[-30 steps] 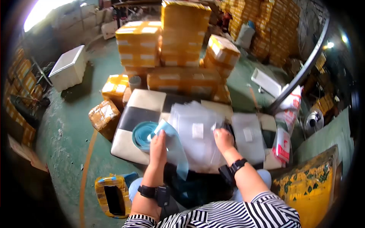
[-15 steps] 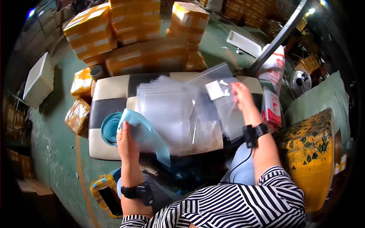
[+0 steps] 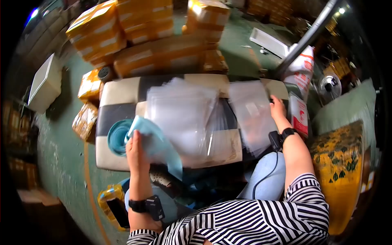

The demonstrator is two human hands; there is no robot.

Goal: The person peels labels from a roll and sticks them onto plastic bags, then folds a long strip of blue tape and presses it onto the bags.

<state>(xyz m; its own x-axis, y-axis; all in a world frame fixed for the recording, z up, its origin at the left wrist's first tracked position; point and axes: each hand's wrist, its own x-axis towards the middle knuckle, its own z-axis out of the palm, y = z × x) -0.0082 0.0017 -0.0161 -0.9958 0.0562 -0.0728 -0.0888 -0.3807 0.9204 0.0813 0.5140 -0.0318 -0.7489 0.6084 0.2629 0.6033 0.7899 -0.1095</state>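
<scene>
My left hand [image 3: 136, 152] is closed on a strip of blue tape [image 3: 153, 136], which runs from a blue roll [image 3: 118, 138] lying on the checkered bench [image 3: 110, 112]. A fanned stack of clear plastic bags [image 3: 179, 118] covers the bench's middle. To its right is a second pile of clear bags [image 3: 253, 116] with a small pale label on top. My right hand [image 3: 277, 108] is just beyond that pile's right edge, its fingers apart and nothing seen in them.
Taped cartons [image 3: 145, 20] rise behind the bench. White foam boxes stand at the left [image 3: 45, 83] and back right [image 3: 268, 43]. A metal pole [image 3: 308, 36] slants at the right, near red-and-white packages [image 3: 299, 116]. A yellow wrapped bundle [image 3: 337, 175] is beside my right arm.
My right hand has let go of the clear bag with the white label and moved right. The bag now lies on the right pile. My left hand still holds the blue strip.
</scene>
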